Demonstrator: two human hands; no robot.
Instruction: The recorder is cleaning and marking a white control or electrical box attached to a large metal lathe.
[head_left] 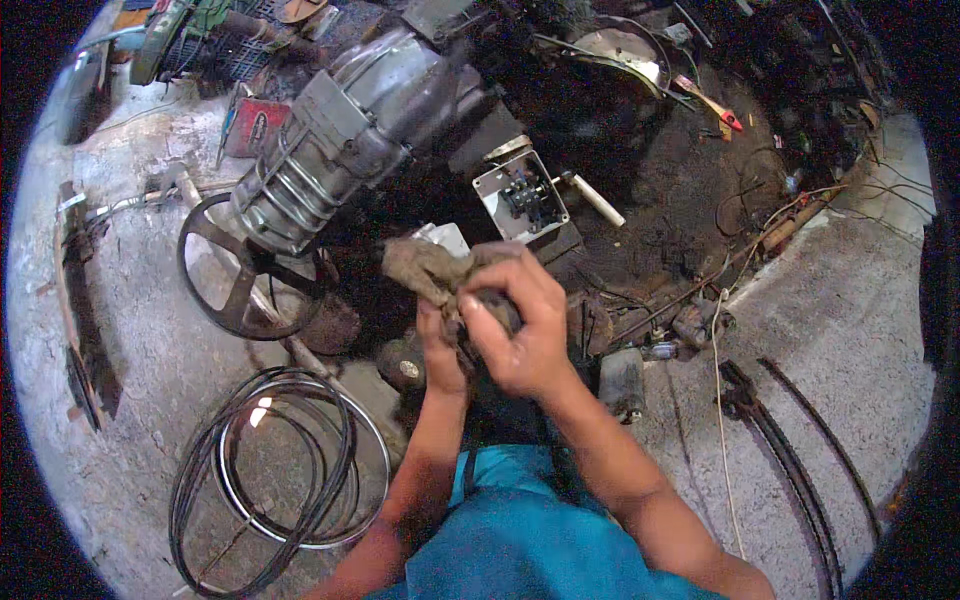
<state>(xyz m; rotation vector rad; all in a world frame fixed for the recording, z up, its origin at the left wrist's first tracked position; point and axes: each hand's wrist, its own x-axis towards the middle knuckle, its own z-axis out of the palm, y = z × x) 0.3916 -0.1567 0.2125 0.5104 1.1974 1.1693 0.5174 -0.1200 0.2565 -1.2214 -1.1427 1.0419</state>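
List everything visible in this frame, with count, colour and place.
rag: one, brown, held in both hands at centre
dark part: one, blackish, gripped with the rag; kind unclear
motor: one, grey, upper left
pulley wheel: one, dark, below the motor
belts: a coil, black, floor at lower left
switch box: one, white, open, above the hands
white tube: one, right of the box
red-handled tool: one, upper right
rubber strips: several, black, floor at right
floor: grey concrete, oily black at the top
left hand: under the rag
right hand: over the rag and part
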